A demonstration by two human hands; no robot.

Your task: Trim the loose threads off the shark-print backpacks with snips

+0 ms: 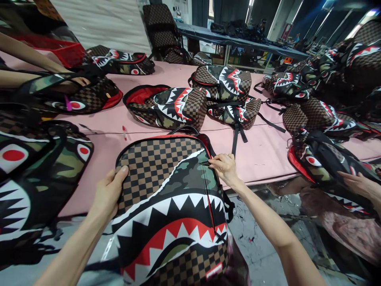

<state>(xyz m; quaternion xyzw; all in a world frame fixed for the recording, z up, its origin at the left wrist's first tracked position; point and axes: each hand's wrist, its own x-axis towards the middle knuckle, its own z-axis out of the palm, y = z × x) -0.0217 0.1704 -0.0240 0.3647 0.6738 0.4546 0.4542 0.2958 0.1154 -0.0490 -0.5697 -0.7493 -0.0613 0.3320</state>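
A backpack (166,206) with a brown checkered top, camouflage panel and a shark-mouth print lies in front of me, hanging over the near edge of the pink table (262,155). My left hand (108,190) grips its left side, thumb on the checkered fabric. My right hand (224,167) is pinched shut at the top of the side zipper on the backpack's right edge, seemingly on the zipper pull, which is too small to see clearly.
Several matching shark backpacks (178,107) lie across the table, with more piled at the left (32,178) and right (324,119). Another person's arms (32,63) reach in at upper left; another hand (357,182) rests on a bag at right. A red pen (124,133) lies on the table.
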